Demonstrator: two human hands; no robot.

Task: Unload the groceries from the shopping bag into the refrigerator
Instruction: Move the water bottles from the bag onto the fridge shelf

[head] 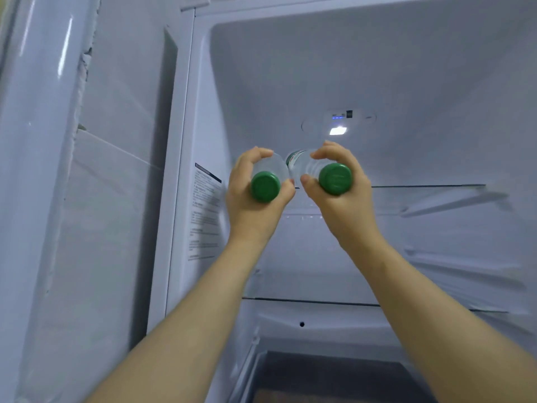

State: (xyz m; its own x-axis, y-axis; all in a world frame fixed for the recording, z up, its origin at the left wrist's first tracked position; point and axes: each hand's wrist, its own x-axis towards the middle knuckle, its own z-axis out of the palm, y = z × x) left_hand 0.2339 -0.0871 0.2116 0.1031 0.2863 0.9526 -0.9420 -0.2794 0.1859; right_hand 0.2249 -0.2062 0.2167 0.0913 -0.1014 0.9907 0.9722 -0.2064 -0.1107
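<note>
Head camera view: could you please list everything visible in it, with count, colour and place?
white refrigerator interior: one, white, fills the view
open refrigerator door: one, white, far left
clear glass shelves: two, clear, upper and lower
lit interior lamp: one, white, back wall
printed label: one, white, left inner wall
left clear plastic bottle with green cap: one, in left grip
right clear plastic bottle with green cap: one, in right grip
left grip: one, bare, centre
right grip: one, bare, centre

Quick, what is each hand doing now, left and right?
Left hand: closed round a green-capped bottle.
Right hand: closed round a second green-capped bottle.
</note>
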